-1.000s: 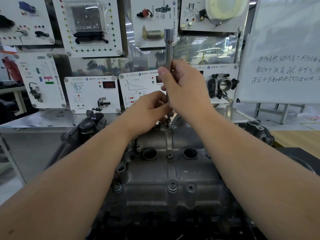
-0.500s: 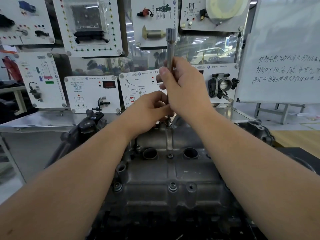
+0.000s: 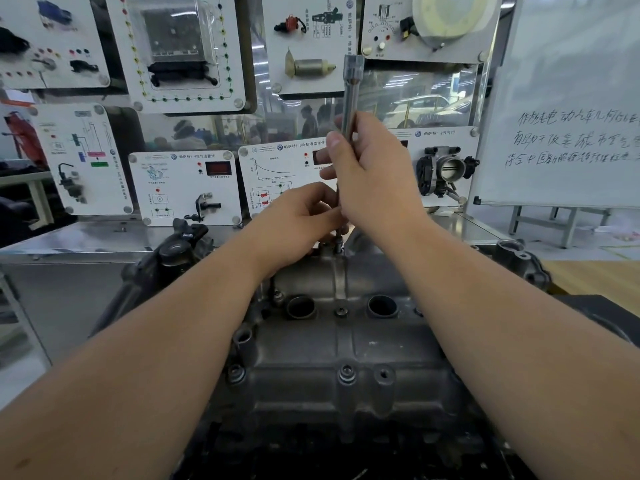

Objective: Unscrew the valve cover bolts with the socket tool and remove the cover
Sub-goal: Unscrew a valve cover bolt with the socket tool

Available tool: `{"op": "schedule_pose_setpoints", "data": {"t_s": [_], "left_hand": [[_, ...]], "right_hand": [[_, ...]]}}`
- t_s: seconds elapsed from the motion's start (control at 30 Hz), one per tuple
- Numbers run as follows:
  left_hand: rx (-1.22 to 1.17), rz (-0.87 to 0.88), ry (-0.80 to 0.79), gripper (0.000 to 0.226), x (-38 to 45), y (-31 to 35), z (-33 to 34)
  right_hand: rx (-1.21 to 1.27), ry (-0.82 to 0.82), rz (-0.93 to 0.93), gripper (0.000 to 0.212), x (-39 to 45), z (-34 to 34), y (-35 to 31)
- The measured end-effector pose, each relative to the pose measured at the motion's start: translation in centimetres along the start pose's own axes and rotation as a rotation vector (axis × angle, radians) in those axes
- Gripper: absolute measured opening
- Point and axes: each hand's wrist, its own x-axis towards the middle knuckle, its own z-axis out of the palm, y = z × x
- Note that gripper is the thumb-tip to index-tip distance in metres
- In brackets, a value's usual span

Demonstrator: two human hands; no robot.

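The grey metal valve cover (image 3: 391, 344) lies in front of me on the engine. A long silver socket tool (image 3: 350, 95) stands upright over a bolt (image 3: 337, 245) at the cover's far edge. My right hand (image 3: 374, 178) grips the tool's shaft about halfway up. My left hand (image 3: 301, 220) pinches the tool's thin lower end just above the bolt. Other bolts sit in the cover: one in the middle (image 3: 341, 311) and one near the front edge (image 3: 347, 372). Two round plug holes (image 3: 300, 306) open in the cover's top.
Behind the engine stands a wall of white training panels (image 3: 183, 185) with mounted parts, among them a throttle body (image 3: 448, 169). A whiteboard (image 3: 571, 109) with handwriting stands at the right. A black engine part (image 3: 173, 251) rises at the cover's left.
The socket tool's top has tilted slightly to the right and my right hand has shifted a little on the shaft. My left hand stays at the tool's lower end.
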Motion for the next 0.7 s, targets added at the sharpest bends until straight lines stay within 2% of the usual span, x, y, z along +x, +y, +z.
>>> {"op": "schedule_pose_setpoints", "data": {"t_s": [0.07,0.2,0.27,0.3,0.4,0.53,0.7], "left_hand": [[-0.030,-0.013,-0.014,0.014,0.03,-0.07,0.03],[-0.029,0.004,-0.032,0.015,-0.07,0.02,-0.06],[-0.008,0.002,-0.021,0.017,-0.07,0.05,-0.12],[0.001,0.000,-0.012,0.019,-0.03,0.05,-0.14],[0.011,-0.001,0.003,0.024,0.01,0.08,-0.09],[-0.021,0.019,-0.024,0.013,-0.01,-0.14,-0.03],[-0.003,0.042,-0.016,0.018,-0.12,-0.02,-0.18]], "right_hand": [[0.023,-0.018,0.022,0.013,0.12,0.12,0.05],[0.051,-0.048,0.033,0.014,0.13,0.13,-0.01],[0.029,-0.050,0.025,0.030,0.02,0.11,-0.14],[0.016,-0.042,0.010,0.032,-0.09,0.07,-0.14],[-0.053,-0.011,-0.039,0.019,-0.10,-0.04,0.06],[-0.042,-0.041,-0.012,0.022,0.09,0.12,0.16],[0.001,-0.042,-0.036,0.012,-0.03,0.17,0.04]]}}
